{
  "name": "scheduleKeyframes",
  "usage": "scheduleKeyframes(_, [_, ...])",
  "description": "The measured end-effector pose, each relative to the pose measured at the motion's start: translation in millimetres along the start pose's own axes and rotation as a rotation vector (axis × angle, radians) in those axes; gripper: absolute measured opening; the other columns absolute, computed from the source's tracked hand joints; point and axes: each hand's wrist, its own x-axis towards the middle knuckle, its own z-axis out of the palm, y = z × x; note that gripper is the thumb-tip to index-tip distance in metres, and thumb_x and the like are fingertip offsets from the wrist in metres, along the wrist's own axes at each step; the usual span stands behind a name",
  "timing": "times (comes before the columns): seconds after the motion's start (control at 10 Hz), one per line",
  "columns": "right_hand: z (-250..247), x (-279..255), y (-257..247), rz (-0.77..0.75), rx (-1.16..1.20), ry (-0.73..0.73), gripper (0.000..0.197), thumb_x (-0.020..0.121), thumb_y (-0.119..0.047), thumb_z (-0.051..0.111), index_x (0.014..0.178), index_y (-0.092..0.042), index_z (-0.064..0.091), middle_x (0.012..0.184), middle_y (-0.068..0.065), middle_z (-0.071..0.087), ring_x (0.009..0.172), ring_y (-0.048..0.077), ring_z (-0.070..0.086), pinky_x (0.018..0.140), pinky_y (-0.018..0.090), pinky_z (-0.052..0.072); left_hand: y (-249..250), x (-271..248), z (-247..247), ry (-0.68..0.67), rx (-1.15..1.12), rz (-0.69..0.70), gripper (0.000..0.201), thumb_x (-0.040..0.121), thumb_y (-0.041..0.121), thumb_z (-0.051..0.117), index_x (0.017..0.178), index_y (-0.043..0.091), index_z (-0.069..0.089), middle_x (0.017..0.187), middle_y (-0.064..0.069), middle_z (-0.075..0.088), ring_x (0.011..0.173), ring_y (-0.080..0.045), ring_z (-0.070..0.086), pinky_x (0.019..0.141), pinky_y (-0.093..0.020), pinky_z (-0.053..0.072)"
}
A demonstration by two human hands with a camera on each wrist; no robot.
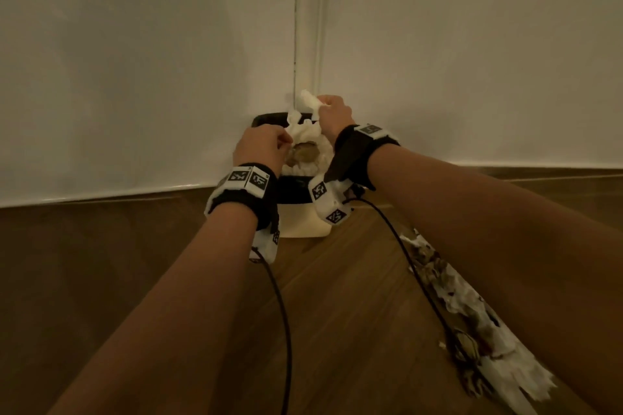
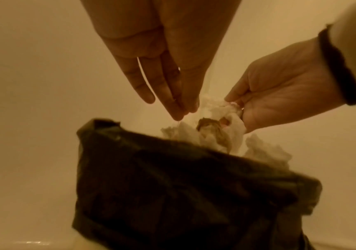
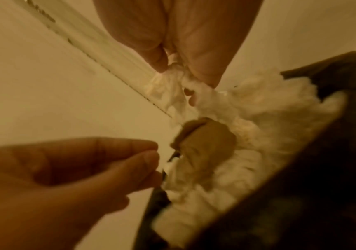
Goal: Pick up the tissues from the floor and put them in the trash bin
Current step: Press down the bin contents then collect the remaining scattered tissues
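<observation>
Tissues going into the trash bin, the deposit step under way.

The left hand (image 1: 261, 145) hangs over the bin's left rim, fingers straight and close together, holding nothing; the right hand (image 1: 332, 113) pinches one tissue wad (image 1: 307, 101) above the heaped tissues (image 1: 308, 148) in the one black-lined trash bin (image 1: 269, 120). Next, by judgement, the right hand must let go. Two hands, one bin; the tissues cannot be counted.

White walls (image 1: 135, 77), wooden floor (image 1: 337, 313), dim light
</observation>
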Motion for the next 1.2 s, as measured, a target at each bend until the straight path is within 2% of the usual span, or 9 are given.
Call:
scheduleKeyframes(0.2, [1.7,-17.6,31.2,-0.424,-0.824,-0.14,0.051,0.096,-0.026,0.036,0.146,-0.017,0.028,0.153,0.011,0.019,0.139,0.03,0.02,0.115,0.043,0.018,2.0,-8.9,8.7,-0.163,0.163,0.039,0.03,0.094,0.011,0.042,0.109,0.017,0.067,0.11,-0.013,0.063,0.099,-0.03,0.058,0.079,-0.033,0.045])
scheduleKeyframes(0.4, [9.4,-23.8,51.1,-0.233,-1.001,-0.404,0.058,0.1,-0.039,0.022,0.151,-0.014,0.008,0.158,0.007,0.009,0.146,0.025,0.009,0.118,0.045,0.007,6.2,-9.3,17.7,-0.41,0.143,-0.061,0.036,0.098,0.014,0.035,0.131,0.009,0.049,0.131,-0.015,0.052,0.117,-0.03,0.05,0.096,-0.035,0.039])
scheduleKeyframes(0.5, [15.9,-27.4,45.8,-0.183,-1.191,-0.472,0.061,0.1,-0.037,0.029,0.15,-0.013,0.006,0.157,0.011,0.009,0.145,0.029,0.009,0.116,0.046,0.005,7.2,-6.6,22.2,-0.526,0.154,-0.115,0.039,0.099,0.015,0.03,0.132,0.003,0.046,0.137,-0.018,0.046,0.123,-0.032,0.045,0.103,-0.037,0.035])
scheduleKeyframes(0.7, [6.2,-26.2,33.8,-0.168,-1.194,-0.473,0.045,0.094,-0.02,0.053,0.133,-0.001,0.046,0.138,0.02,0.047,0.128,0.035,0.043,0.102,0.041,0.036,-0.8,4.2,35.5,-0.568,0.176,-0.187,0.073,0.09,0.067,0.007,0.15,0.027,0.0,0.157,-0.013,0.002,0.143,-0.033,0.01,0.117,-0.045,0.01])
scheduleKeyframes(0.8, [3.5,-33.7,23.2,-0.143,-1.212,-0.44,0.043,0.093,-0.021,0.053,0.132,-0.003,0.048,0.138,0.019,0.047,0.129,0.036,0.043,0.103,0.043,0.036,8.2,-1.2,33.3,-0.551,0.105,-0.241,0.074,0.089,0.069,0.009,0.149,0.029,-0.005,0.157,-0.012,-0.007,0.144,-0.031,0.0,0.117,-0.045,0.001])
scheduleKeyframes(0.9, [7.6,-33.9,30.7,-0.164,-1.176,-0.433,0.046,0.096,-0.022,0.046,0.138,-0.004,0.04,0.141,0.018,0.043,0.131,0.034,0.041,0.105,0.042,0.034,7.9,-1.9,30.1,-0.527,0.162,-0.244,0.074,0.089,0.068,0.006,0.15,0.026,0.003,0.156,-0.015,0.009,0.141,-0.036,0.015,0.114,-0.045,0.006])
scheduleKeyframes(1.0, [8.4,-35.2,43.3,-0.24,-1.191,-0.368,0.055,0.098,-0.038,0.03,0.148,-0.019,0.02,0.152,0.007,0.029,0.139,0.027,0.027,0.113,0.046,0.018,7.0,-7.5,29.2,-0.479,0.179,-0.164,0.074,0.092,0.062,0.001,0.145,0.02,0.029,0.145,-0.012,0.039,0.132,-0.03,0.036,0.112,-0.048,0.01])
scheduleKeyframes(1.1, [4.2,-40.9,54.3,-0.264,-1.085,-0.282,0.055,0.097,-0.04,0.019,0.15,-0.027,0.011,0.159,0.003,0.008,0.146,0.028,0.004,0.115,0.049,-0.004,6.8,-18.8,28.7,-0.378,0.148,-0.102,0.066,0.094,0.058,0.005,0.139,0.025,0.041,0.144,-0.009,0.04,0.132,-0.028,0.037,0.114,-0.052,0.008])
scheduleKeyframes(1.2, [-4.4,-49.5,58.3,-0.326,-0.984,-0.205,0.053,0.098,-0.039,0.015,0.15,-0.031,0.011,0.159,0.004,0.007,0.146,0.025,0.001,0.116,0.047,-0.004,9.9,-32.1,29.2,-0.235,0.181,-0.1,0.059,0.095,0.054,0.012,0.132,0.025,0.047,0.141,-0.012,0.039,0.129,-0.029,0.039,0.114,-0.054,0.009])
